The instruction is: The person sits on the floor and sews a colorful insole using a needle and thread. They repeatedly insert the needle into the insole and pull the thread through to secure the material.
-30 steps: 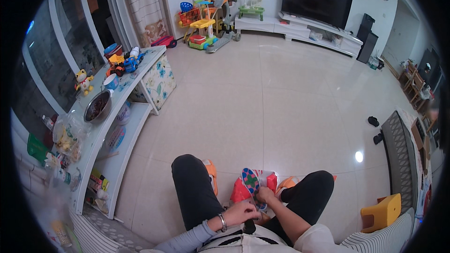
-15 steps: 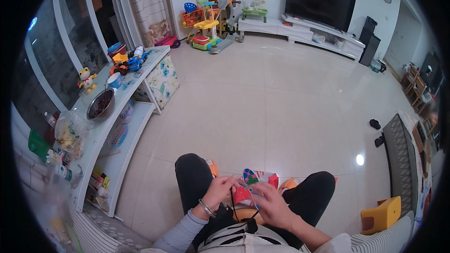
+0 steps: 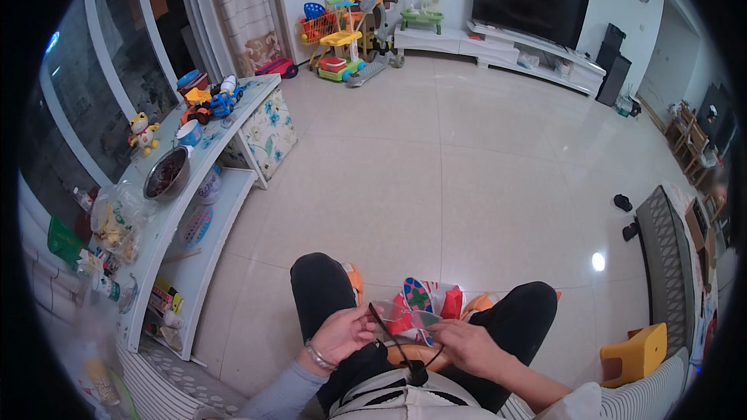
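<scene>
Between my hands, above my lap, stretches a clear, thin sheet-like piece [image 3: 424, 317]; its exact kind is too faint to tell. My left hand [image 3: 342, 336] has its fingertips closed at the left end of it. My right hand [image 3: 467, 344] pinches the right end. A dark cord [image 3: 383, 320] runs down beside my left fingers toward my waist. Beyond the hands, between my feet, lies a red and white plastic bag [image 3: 450, 303]. An oval piece with blue, green and red patches [image 3: 418, 295] stands against it.
My knees in dark trousers [image 3: 319, 288] flank the hands. At left stands a white shelf table [image 3: 187, 194] bearing a metal bowl [image 3: 167, 175] and toys. A yellow stool [image 3: 634, 355] is at right. Across the tiled floor [image 3: 373, 171] are toy carts [image 3: 338, 39] and a television [image 3: 531, 12].
My hands have moved apart and slightly down, the left to the left and the right to the right. The clear piece now shows spread between them.
</scene>
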{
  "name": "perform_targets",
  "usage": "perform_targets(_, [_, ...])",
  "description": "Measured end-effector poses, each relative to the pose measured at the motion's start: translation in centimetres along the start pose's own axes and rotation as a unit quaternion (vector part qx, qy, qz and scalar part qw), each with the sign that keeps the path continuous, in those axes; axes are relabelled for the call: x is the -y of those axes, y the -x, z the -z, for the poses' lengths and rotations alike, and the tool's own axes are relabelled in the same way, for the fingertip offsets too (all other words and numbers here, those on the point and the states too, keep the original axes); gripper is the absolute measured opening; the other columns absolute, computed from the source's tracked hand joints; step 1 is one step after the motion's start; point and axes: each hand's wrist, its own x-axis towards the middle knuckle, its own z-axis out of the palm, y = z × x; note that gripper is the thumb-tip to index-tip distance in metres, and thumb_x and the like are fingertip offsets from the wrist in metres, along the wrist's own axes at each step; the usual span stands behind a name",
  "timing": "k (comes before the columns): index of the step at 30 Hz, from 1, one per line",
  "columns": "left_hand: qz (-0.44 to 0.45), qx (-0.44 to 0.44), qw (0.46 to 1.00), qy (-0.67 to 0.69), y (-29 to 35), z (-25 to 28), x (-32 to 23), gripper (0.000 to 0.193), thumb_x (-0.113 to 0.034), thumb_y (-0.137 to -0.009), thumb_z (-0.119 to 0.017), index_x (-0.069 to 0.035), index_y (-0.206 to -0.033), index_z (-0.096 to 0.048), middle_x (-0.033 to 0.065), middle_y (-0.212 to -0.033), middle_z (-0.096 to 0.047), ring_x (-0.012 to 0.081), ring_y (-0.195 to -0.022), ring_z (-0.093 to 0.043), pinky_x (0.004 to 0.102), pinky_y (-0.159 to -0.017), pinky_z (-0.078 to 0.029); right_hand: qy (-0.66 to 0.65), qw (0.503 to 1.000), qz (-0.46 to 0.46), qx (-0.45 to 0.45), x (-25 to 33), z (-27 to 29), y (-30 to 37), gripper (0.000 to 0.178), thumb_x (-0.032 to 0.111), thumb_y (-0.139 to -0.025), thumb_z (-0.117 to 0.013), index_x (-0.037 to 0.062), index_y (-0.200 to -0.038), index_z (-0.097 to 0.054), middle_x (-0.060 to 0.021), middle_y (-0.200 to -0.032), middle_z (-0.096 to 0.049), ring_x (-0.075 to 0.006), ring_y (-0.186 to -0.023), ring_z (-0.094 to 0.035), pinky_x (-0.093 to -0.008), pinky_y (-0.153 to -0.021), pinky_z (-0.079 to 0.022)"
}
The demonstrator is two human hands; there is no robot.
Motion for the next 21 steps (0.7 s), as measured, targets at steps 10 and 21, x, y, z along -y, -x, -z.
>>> perform_targets(10, [-0.576, -0.025, 0.506, -0.642, 9.0, -8.9, -2.2, 0.033, -0.005, -0.061, -0.076, -0.005, -0.090, -0.061, 0.0022, -0.069, -0.049, 0.0093, -0.053, -0.048, 0.0199, -0.045, -0.036, -0.142, 0.989, 0.025, -0.028, 6.4, 9.0, -1.2, 0.012, -0.002, -0.077, -0.054, 0.0038, -0.087, -0.053, -0.0076, -0.081, -0.060, -0.0218, -0.070, -0.061, -0.0288, -0.060, -0.048])
perform_targets(21, [-0.714, 0.090, 0.606, -0.338, 14.6, -9.0, -3.7, 0.023, -0.002, -0.067, -0.074, -0.002, -0.070, -0.051, 0.0068, -0.066, -0.048, 0.0093, -0.040, -0.043, 0.0206, -0.035, -0.032, -0.153, 0.957, 0.204, -0.138, 11.8, 14.8, -3.3, 0.021, 0.018, -0.090, -0.046, -0.0012, -0.082, -0.051, -0.0147, -0.073, -0.059, -0.0263, -0.060, -0.059, -0.0325, -0.045, -0.046])
